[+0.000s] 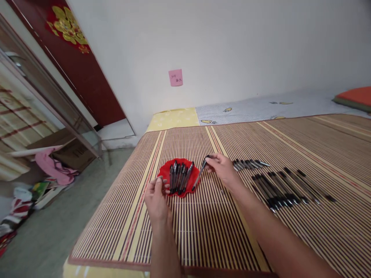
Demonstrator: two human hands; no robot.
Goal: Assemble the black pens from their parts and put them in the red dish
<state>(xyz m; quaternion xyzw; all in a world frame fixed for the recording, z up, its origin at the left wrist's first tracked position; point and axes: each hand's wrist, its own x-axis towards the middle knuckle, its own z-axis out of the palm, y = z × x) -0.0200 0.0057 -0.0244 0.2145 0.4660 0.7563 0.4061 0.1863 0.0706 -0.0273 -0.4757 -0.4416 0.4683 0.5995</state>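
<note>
A red scalloped plate [165,172] lies on a striped bamboo mat [203,224] and holds several black pens [179,177] side by side. My right hand [222,168] pinches one black pen [199,174], its tip angled down over the plate's right rim. My left hand [156,197] rests at the plate's left edge, fingers curled with a small item I cannot make out at the fingertips. To the right, several pen barrels [286,185] lie in a row, with several silver-tipped parts [251,164] behind them.
The mat covers a bed against a white wall with a pink note [175,77]. An orange cushion [355,96] lies at the far right. The floor on the left holds cardboard boxes [72,154], pink cloth [53,168] and clutter, beside a dark red door [78,61].
</note>
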